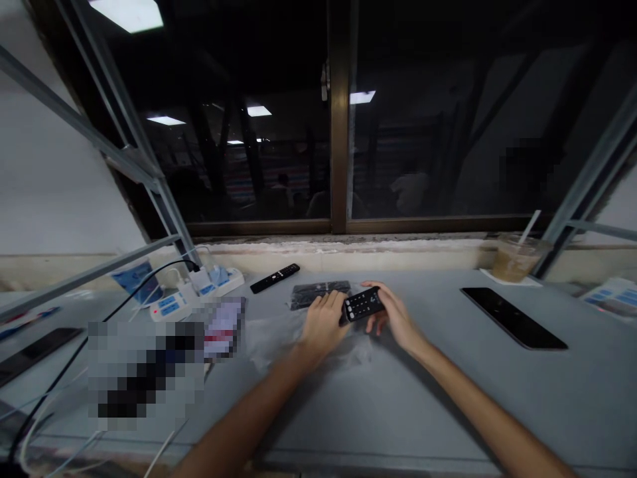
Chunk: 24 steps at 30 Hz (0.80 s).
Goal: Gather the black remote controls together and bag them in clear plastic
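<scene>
A small black remote control point(363, 305) with white buttons is held between both my hands above the grey table point(448, 392). My right hand point(393, 315) curls round its right end from behind. My left hand point(323, 323) has its fingers bent against the remote's left end, over a crumpled clear plastic bag point(269, 342) lying on the table. Just behind the hands lies a dark remote in a plastic sleeve point(318, 293). A slim black remote point(275, 277) lies farther back to the left.
A white power strip point(196, 292) with plugs and cables sits at the left. A black phone point(512, 317) lies at the right, an iced drink cup with straw point(515, 257) behind it. Dark window and ledge run along the back. A blurred patch covers the left foreground.
</scene>
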Each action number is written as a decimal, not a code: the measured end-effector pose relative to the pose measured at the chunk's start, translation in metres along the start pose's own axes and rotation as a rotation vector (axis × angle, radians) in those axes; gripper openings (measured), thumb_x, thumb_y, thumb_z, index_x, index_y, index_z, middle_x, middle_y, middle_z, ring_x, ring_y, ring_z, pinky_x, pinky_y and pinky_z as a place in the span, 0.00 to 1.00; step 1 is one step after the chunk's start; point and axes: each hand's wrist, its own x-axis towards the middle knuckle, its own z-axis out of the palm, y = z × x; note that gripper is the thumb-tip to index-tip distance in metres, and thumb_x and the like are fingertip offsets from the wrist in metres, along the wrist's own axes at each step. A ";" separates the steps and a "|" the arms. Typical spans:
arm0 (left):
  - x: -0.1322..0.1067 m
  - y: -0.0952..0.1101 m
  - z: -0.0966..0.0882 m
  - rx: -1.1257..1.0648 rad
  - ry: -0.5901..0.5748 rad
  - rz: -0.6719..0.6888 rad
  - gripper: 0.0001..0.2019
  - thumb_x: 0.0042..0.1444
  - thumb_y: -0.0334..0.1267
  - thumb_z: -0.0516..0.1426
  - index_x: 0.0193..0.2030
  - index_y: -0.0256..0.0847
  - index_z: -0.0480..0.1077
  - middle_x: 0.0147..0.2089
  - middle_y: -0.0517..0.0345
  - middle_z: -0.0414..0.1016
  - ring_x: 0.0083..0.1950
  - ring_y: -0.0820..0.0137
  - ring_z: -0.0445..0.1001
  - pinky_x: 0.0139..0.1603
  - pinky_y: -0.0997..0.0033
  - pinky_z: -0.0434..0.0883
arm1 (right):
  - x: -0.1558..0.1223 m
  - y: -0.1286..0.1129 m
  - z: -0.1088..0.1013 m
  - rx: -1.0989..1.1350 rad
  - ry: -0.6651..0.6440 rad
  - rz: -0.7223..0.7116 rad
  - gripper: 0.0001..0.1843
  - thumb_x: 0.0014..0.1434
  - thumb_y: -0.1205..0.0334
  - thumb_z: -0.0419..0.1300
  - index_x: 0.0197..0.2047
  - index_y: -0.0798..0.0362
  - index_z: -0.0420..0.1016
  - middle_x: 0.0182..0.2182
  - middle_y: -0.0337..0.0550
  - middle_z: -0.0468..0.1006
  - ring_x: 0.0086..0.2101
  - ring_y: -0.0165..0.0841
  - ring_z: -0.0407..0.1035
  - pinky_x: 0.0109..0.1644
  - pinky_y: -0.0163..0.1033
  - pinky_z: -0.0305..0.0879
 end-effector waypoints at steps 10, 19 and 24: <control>0.000 0.002 -0.001 0.008 0.128 0.076 0.19 0.53 0.44 0.55 0.50 0.40 0.60 0.43 0.53 0.70 0.44 0.63 0.68 0.43 0.64 0.61 | 0.002 0.003 0.010 0.273 -0.216 0.209 0.27 0.56 0.52 0.51 0.58 0.46 0.56 0.38 0.45 0.76 0.27 0.34 0.73 0.18 0.31 0.64; 0.007 -0.039 -0.001 0.099 0.012 -0.011 0.17 0.54 0.45 0.55 0.48 0.42 0.62 0.41 0.56 0.72 0.42 0.65 0.69 0.44 0.66 0.62 | 0.010 -0.005 -0.020 0.455 -0.117 0.243 0.23 0.58 0.52 0.50 0.56 0.45 0.61 0.43 0.47 0.73 0.41 0.35 0.71 0.23 0.28 0.66; 0.005 -0.037 0.000 0.118 0.020 0.054 0.21 0.51 0.49 0.55 0.49 0.42 0.63 0.41 0.56 0.71 0.42 0.65 0.70 0.44 0.66 0.62 | 0.006 0.001 -0.019 0.303 -0.109 0.201 0.28 0.52 0.55 0.59 0.56 0.40 0.60 0.40 0.41 0.72 0.31 0.28 0.69 0.23 0.27 0.65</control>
